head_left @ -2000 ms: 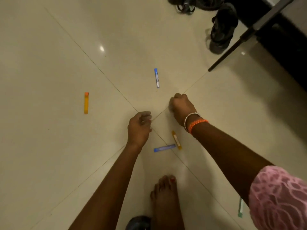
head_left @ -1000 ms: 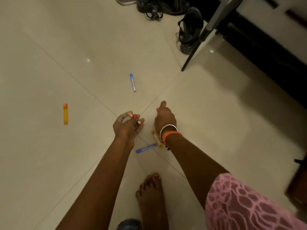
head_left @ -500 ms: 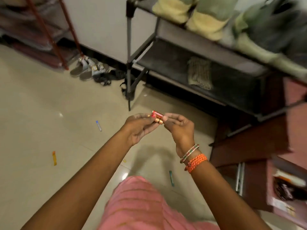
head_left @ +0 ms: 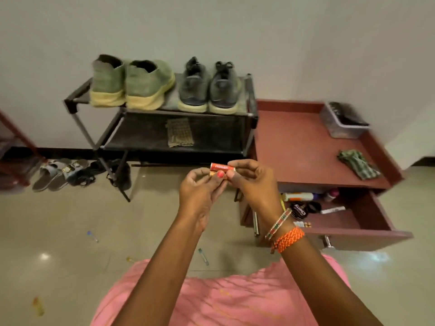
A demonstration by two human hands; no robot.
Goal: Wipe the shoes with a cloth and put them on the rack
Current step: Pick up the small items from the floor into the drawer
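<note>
Both hands, left hand point(head_left: 200, 191) and right hand point(head_left: 253, 184), pinch red batteries point(head_left: 220, 169) between them, grip closed, probably to tidy them away. Two pairs of shoes point(head_left: 169, 88) already sit atop the rack point(head_left: 249, 114), a cloth point(head_left: 179, 132) lying on the shelf below.

A: The light is dim and even; it has a greenish-grey cast over the wall point(head_left: 235, 24) and the floor point(head_left: 58, 220).

B: Any glare?

A: A small bright spot shines on the floor tile at the lower left; a paler bluish patch glows on the floor at the right, under the open drawer point(head_left: 367, 238).

B: Shadows?

A: Soft ones only; the lower shelf of the rack point(head_left: 160, 109) lies dark, and a dull shadow falls on the floor beneath it.

B: Sharpness?

A: The hands point(head_left: 226, 184) are fairly sharp at the centre; the pink garment point(head_left: 235, 302) at the bottom is smeared; the wide lens bends the rack legs and the edges outward.
</note>
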